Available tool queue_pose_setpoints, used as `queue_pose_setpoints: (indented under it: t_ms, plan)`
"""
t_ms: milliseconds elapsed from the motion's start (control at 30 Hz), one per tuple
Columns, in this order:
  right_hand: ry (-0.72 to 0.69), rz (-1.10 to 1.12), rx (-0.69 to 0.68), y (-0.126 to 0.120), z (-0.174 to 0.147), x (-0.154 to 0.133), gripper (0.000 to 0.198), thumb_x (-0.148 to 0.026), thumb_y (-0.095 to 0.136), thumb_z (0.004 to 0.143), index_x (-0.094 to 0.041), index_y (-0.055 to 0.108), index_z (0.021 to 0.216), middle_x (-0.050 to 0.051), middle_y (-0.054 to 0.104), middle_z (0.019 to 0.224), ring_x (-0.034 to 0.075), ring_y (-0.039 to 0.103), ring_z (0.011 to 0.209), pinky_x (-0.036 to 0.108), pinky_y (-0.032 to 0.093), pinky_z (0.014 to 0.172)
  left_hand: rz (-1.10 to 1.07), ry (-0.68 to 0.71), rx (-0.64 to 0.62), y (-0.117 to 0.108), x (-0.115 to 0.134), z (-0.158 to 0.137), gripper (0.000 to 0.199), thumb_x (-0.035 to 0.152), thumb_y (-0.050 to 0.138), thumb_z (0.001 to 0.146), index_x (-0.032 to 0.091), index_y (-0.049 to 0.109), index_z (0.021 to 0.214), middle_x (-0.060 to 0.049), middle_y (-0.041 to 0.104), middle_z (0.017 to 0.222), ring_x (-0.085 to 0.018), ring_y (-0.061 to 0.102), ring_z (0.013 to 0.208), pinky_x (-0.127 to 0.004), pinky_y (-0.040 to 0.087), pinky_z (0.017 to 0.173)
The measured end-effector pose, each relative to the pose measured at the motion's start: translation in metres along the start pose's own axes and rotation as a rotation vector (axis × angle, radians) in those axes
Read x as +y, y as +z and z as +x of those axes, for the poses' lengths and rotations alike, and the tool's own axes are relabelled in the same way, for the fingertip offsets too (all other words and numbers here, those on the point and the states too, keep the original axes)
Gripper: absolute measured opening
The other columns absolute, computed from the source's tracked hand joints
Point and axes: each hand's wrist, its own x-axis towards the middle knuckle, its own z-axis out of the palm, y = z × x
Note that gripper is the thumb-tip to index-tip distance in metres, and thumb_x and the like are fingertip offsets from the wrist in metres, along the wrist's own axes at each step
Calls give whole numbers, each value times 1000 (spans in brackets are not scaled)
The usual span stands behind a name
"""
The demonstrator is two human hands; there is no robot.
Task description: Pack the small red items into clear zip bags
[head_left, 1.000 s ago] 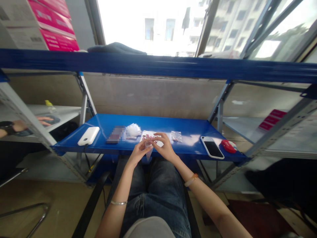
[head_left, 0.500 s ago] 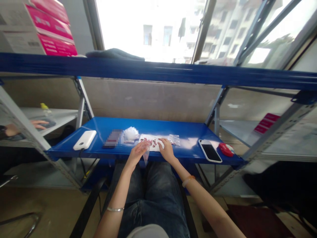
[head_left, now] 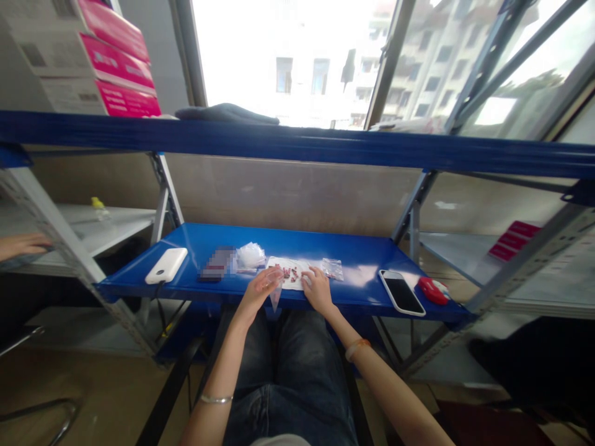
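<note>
My left hand (head_left: 258, 290) is closed on a small clear plastic bag (head_left: 276, 297), which hangs down over the front edge of the blue desk. Just right of it lies a white sheet (head_left: 292, 284) with several small dark red pieces (head_left: 288, 273) scattered on it. My right hand (head_left: 318, 290) rests at the sheet's right edge, fingers apart, beside the pieces. Whether a fingertip touches one is too small to tell. Beyond that hand is a clear bag with small contents (head_left: 332, 269). A pile of clear bags (head_left: 251, 255) lies left of the sheet.
On the blue desk (head_left: 362, 248) a white power bank (head_left: 166, 266) with a cable stands left; a phone (head_left: 402, 292) and a red object (head_left: 433, 290) lie right. A blue shelf (head_left: 297, 144) crosses above. Another person's hand (head_left: 23, 246) is at the far left.
The view has shifted slightly, so the desk sits a little lower and further right. My right hand has drawn back a little over the sheet. The other person's hand has moved left.
</note>
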Motion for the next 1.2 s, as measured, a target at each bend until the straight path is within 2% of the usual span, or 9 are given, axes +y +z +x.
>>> queue_pose_setpoints:
  t_ms: [200, 467, 667, 900, 1200]
  plan:
    - [-97, -33, -47, -3, -1, -2, 36, -21, 46, 89, -29, 59, 122, 11, 48, 136, 28, 39, 128, 44, 34, 96, -68, -9, -47, -1, 4, -3, 54, 36, 75, 69, 21, 60, 118, -12, 60, 125, -30, 48, 124, -44, 34, 106]
    - [-206, 22, -5, -4, -3, -1, 28, -37, 54, 86, -30, 68, 109, 11, 52, 132, 30, 40, 127, 45, 33, 98, -140, 29, -38, -9, 1, -3, 50, 28, 76, 67, 22, 62, 114, -10, 59, 127, -29, 50, 123, -41, 34, 107]
    - [-191, 28, -20, -3, -3, -1, 29, -41, 54, 86, -29, 68, 109, 12, 51, 133, 31, 40, 128, 47, 35, 96, -107, 39, -1, -13, -6, 0, 46, 33, 72, 72, 21, 62, 115, -10, 62, 123, -27, 51, 122, -37, 35, 104]
    - [-130, 113, 13, -2, -2, 1, 21, -36, 58, 84, -25, 72, 96, 10, 58, 122, 29, 48, 119, 44, 39, 95, -71, -18, 81, -12, -9, 2, 47, 48, 64, 76, 17, 63, 111, -13, 64, 119, -29, 56, 114, -38, 40, 97]
    - [-96, 80, -47, -1, 0, 1, 28, -39, 58, 84, -27, 68, 107, 11, 55, 127, 30, 45, 122, 46, 38, 94, -97, -12, 65, -10, -8, 1, 45, 46, 66, 75, 16, 64, 109, -14, 64, 118, -28, 58, 112, -38, 40, 98]
